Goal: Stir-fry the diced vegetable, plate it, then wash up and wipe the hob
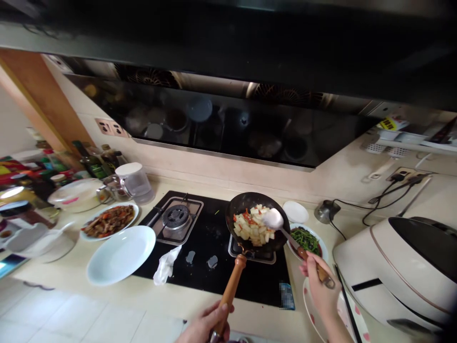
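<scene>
Left hand (pixel 214 317) is wrapped snugly around the wooden handle (pixel 233 281) of a dark wok (pixel 237 202), near the end of it. Its lower edge gets cut off, so I can't really tell how every finger sits. Right hand (pixel 321 288) is closed around the wooden grip of a metal ladle (pixel 273 219), head down in the wok among pale diced chunks (pixel 246 231) with red bits mixed in.

The wok sits over the right side of a black gas hob (pixel 210 205). Just right of it, on the worktop (pixel 71 281), there's a plate of dark greens (pixel 305 239) and a small white dish (pixel 295 212). The hob's left burner (pixel 175 216) is in plain view, and a crumpled white tissue (pixel 166 267) lies by the front edge. Further left, a big pale plate (pixel 121 257) sits beside a meaty stir-fry (pixel 110 220) on another plate.
</scene>
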`<action>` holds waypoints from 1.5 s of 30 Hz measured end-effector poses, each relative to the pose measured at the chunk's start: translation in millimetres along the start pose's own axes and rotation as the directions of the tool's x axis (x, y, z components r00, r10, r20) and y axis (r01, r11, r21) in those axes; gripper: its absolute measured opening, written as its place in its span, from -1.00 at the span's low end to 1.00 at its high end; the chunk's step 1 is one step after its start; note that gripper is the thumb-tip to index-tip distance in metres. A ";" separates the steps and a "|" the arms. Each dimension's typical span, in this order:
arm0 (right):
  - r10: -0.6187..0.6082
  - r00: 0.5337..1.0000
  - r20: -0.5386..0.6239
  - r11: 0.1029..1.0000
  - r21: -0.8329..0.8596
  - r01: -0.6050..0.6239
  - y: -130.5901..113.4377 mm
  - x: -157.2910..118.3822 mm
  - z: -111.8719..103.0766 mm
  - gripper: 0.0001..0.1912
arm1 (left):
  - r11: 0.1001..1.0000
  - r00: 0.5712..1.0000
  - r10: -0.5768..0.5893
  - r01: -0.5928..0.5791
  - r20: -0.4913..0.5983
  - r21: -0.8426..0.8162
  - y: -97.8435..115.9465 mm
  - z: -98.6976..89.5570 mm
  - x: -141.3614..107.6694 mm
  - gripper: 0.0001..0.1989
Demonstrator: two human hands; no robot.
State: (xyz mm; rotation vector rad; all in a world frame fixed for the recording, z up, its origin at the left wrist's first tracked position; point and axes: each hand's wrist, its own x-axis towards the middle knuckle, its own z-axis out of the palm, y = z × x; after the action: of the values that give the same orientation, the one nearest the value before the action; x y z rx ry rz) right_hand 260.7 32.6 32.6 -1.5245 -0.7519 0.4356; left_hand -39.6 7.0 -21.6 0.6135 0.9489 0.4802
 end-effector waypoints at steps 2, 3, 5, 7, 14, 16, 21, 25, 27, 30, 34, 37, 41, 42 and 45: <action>-0.060 0.998 -0.017 0.998 -0.015 0.059 7.0 3.5 1.6 -0.52 | 1.000 1.000 -0.003 0.003 -0.012 -0.003 0.4 0.8 0.3 -0.35; -0.061 0.998 -0.016 0.998 0.010 0.061 10.1 4.7 6.3 -0.51 | 1.000 1.000 -0.008 0.008 -0.019 -0.007 0.7 1.5 0.2 -0.35; -0.018 1.000 0.003 0.996 0.089 0.017 14.4 5.9 21.0 -0.47 | 1.000 0.999 -0.021 0.020 -0.030 -0.014 1.4 2.9 -0.4 -0.34; 0.044 0.998 0.039 0.989 0.139 -0.049 14.5 6.1 33.5 -0.45 | 1.000 0.999 -0.029 0.028 -0.025 -0.006 2.5 3.5 -1.3 -0.34; 0.150 0.986 0.078 0.988 0.033 -0.152 -7.9 3.4 -22.8 -0.50 | 0.996 1.000 0.031 -0.030 0.000 0.089 5.5 -0.6 -0.5 -0.31; 0.172 0.982 0.075 0.985 0.019 -0.174 -9.5 1.3 -35.9 -0.50 | 0.994 0.999 0.046 -0.047 0.008 0.096 4.4 -2.0 0.8 -0.30; 0.216 0.971 0.102 0.967 0.114 -0.227 1.3 -2.8 10.5 -0.46 | 0.998 1.000 0.015 -0.015 0.002 0.063 0.6 -2.6 1.0 -0.35; 0.070 0.996 0.048 0.978 0.192 -0.078 7.8 6.8 45.8 -0.43 | 0.998 0.999 0.018 -0.016 -0.030 0.060 0.5 0.3 -1.2 -0.34; 0.054 0.997 0.047 0.980 0.188 -0.062 6.0 12.1 37.4 -0.42 | 0.997 0.999 0.024 -0.021 -0.036 0.072 1.0 1.1 -2.0 -0.31; 0.123 0.990 0.069 0.986 0.103 -0.129 -1.0 14.6 4.8 -0.43 | 0.997 0.998 0.043 -0.041 -0.036 0.065 1.1 0.5 -2.0 -0.28; 0.175 0.971 0.166 0.984 -0.040 -0.171 -12.5 11.4 -26.5 -0.46 | 0.998 0.999 0.035 -0.034 -0.019 0.046 0.1 -2.0 0.1 -0.34; 0.129 0.973 0.189 0.990 -0.076 -0.117 -18.8 11.4 -29.7 -0.49 | 0.998 0.999 0.034 -0.034 0.000 0.046 -0.8 -4.1 1.7 -0.38; -0.058 0.987 0.152 0.993 -0.094 0.073 -18.0 17.1 -26.7 -0.56 | 0.998 0.999 0.038 -0.038 0.005 0.057 -0.8 -4.0 0.8 -0.36; -0.111 0.982 0.150 0.988 -0.087 0.125 -16.3 18.6 -25.6 -0.58 | 0.998 0.999 0.039 -0.039 -0.004 0.059 -0.4 -3.3 -0.1 -0.35; -0.143 0.980 0.136 0.988 -0.043 0.150 -10.9 21.4 -17.5 -0.58 | 0.995 0.998 0.060 -0.058 -0.026 0.082 2.0 -0.1 -3.7 -0.31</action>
State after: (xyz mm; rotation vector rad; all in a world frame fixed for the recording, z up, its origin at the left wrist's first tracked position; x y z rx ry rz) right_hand 285.6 34.1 48.7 -1.4885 -0.9804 0.4121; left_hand -41.7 6.1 -18.0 0.7114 0.9832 0.5060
